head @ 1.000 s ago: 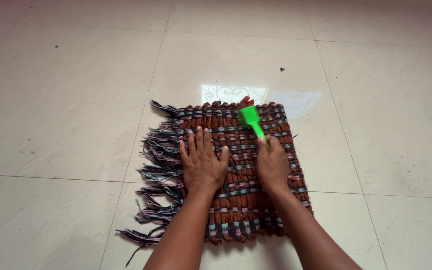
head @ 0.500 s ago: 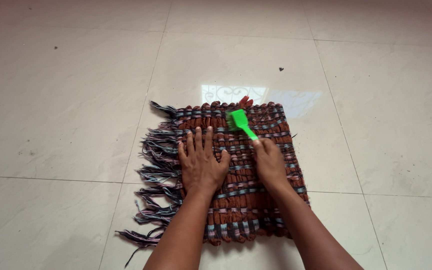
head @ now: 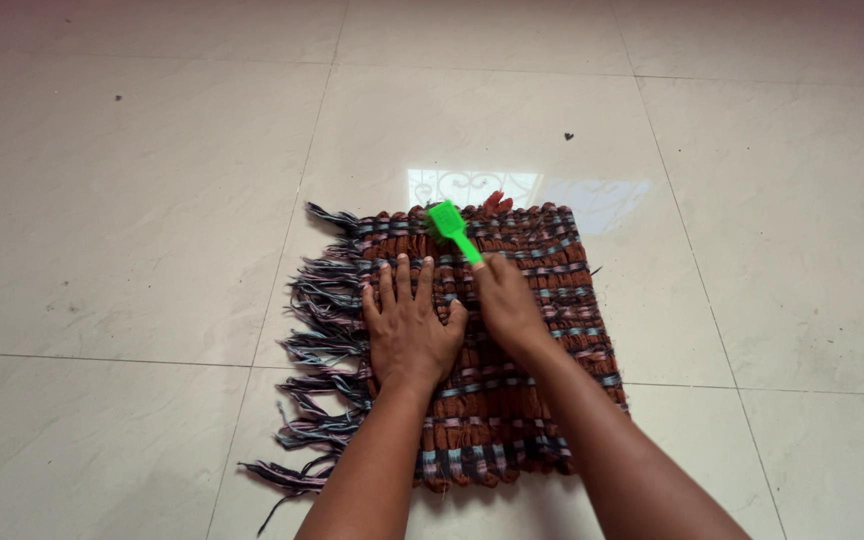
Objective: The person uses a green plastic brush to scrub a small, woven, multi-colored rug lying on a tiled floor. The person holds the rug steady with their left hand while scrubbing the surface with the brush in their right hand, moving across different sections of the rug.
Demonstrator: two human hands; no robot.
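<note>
Gripping the small green plastic brush (head: 449,226), right hand (head: 505,303) fingers clenched; left hand (head: 409,325) released, flat on the brown woven fringed mat (head: 512,400) — bristles could snag loose weave.

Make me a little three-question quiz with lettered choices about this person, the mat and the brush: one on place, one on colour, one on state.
1. Where does the fringe hang on the woven mat?
A) left edge B) right edge C) far edge

2. What colour is the brush?
A) red B) green C) white

3. How is the left hand?
A) clenched in a fist B) lifted off C) flat, fingers spread

Answers:
1 A, loose strands trail off the left side.
2 B, bright green head and handle.
3 C, the palm lies on the mat while the right hand grips the brush.
</note>
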